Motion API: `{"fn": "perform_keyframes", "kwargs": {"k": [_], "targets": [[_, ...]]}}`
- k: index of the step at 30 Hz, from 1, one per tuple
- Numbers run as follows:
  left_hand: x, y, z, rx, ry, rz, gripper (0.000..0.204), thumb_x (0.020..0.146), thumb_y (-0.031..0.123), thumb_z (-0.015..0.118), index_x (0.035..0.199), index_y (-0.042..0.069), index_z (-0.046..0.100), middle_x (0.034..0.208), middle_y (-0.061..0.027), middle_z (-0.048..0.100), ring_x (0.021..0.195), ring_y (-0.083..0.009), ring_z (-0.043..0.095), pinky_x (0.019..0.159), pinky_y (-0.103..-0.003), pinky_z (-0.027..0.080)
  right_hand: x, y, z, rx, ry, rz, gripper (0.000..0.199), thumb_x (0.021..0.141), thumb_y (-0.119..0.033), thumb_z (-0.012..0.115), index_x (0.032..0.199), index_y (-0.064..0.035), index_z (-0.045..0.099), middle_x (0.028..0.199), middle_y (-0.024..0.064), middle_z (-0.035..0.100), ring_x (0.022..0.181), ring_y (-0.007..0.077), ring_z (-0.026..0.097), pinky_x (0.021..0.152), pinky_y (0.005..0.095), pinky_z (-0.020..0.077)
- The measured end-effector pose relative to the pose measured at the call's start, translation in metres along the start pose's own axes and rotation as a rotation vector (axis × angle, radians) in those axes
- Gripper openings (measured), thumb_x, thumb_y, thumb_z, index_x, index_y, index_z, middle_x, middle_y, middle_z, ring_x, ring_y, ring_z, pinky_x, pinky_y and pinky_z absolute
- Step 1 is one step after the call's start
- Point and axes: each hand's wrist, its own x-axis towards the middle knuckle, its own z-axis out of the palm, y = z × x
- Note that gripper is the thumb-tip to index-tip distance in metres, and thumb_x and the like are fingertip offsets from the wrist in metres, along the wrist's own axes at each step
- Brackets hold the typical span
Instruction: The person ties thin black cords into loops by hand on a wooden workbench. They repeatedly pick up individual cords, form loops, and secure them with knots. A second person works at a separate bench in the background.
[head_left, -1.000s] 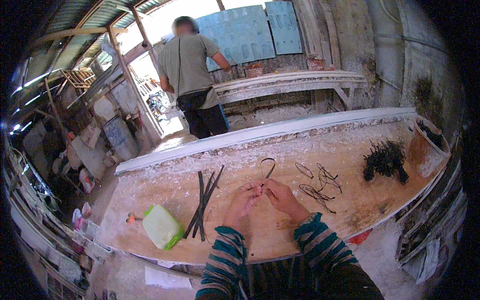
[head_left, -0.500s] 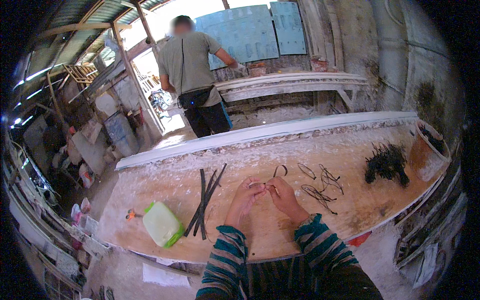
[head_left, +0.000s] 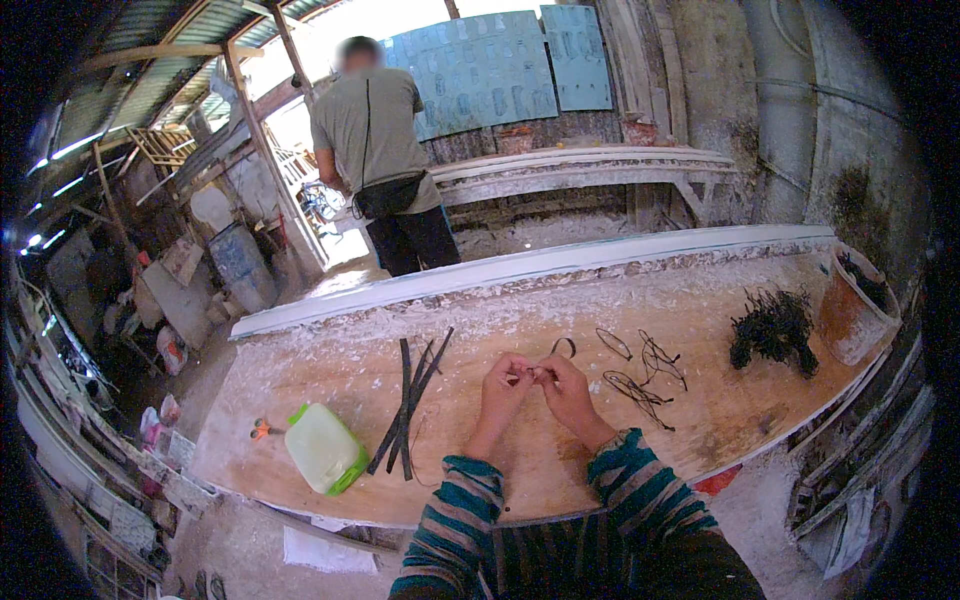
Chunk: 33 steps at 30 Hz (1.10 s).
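Observation:
My left hand (head_left: pixel 505 390) and my right hand (head_left: pixel 566 388) meet over the middle of the wooden tabletop (head_left: pixel 480 480), fingertips pinched together. Between them is a small dark bit of a thin black strip (head_left: pixel 566 346), whose curved part shows just beyond my right fingers; how the two join is hidden. Left of my hands lie several flat black strips (head_left: pixel 404 408), crossing one another. To the right are several thin black cord loops (head_left: pixel 640 385). Farther right sits a tangled heap of black cords (head_left: pixel 772 330).
A translucent box with green trim (head_left: pixel 325 450) and orange-handled scissors (head_left: pixel 263 430) lie at the left. A dusty bucket (head_left: pixel 858 310) stands at the right edge. A long white moulding (head_left: pixel 540 270) runs along the back. Beyond it a person (head_left: pixel 375 140) stands at another bench (head_left: pixel 600 165).
My hands have drawn closer together, the left turning its knuckles up. The black strip's curve has shifted slightly toward me. The person behind has pulled the right arm in from the bench.

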Motion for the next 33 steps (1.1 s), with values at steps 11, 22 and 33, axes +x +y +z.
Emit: {"fn": "perform_keyframes", "kwargs": {"k": [11,22,33], "targets": [[-0.003,-0.002,0.003,0.139,0.014,0.218,0.015,0.068,-0.006,0.058,0.081,0.002,0.056,0.081,-0.006,0.055,0.076,-0.015,0.055,0.066,-0.025,0.045,0.005,0.021,-0.006,0.799,-0.139,0.583,0.007,0.087,-0.013,0.052,0.085,-0.0069,0.054,0.077,0.0008,0.055,0.068,0.0086,0.05,0.067,0.0229,0.0433],[-0.003,0.002,0.002,0.266,-0.006,0.346,0.016,0.069,-0.005,0.056,0.081,0.004,0.057,0.082,-0.0077,0.058,0.075,-0.0214,0.055,0.068,-0.03,0.045,0.005,0.024,-0.015,1.067,-0.139,0.754,0.008,0.081,-0.01,0.058,0.088,-0.0068,0.055,0.083,0.001,0.057,0.077,0.011,0.052,0.072,0.0232,0.0429],[-0.004,-0.009,0.006,0.168,-0.007,0.272,0.012,0.073,-0.002,0.057,0.084,0.003,0.058,0.08,-0.0085,0.058,0.074,-0.0216,0.055,0.067,-0.029,0.045,0.002,0.024,-0.016,1.129,-0.158,0.777,0.01,0.081,-0.008,0.056,0.091,-0.0048,0.054,0.083,0.0035,0.057,0.074,0.012,0.053,0.071,0.0229,0.0467]]}}
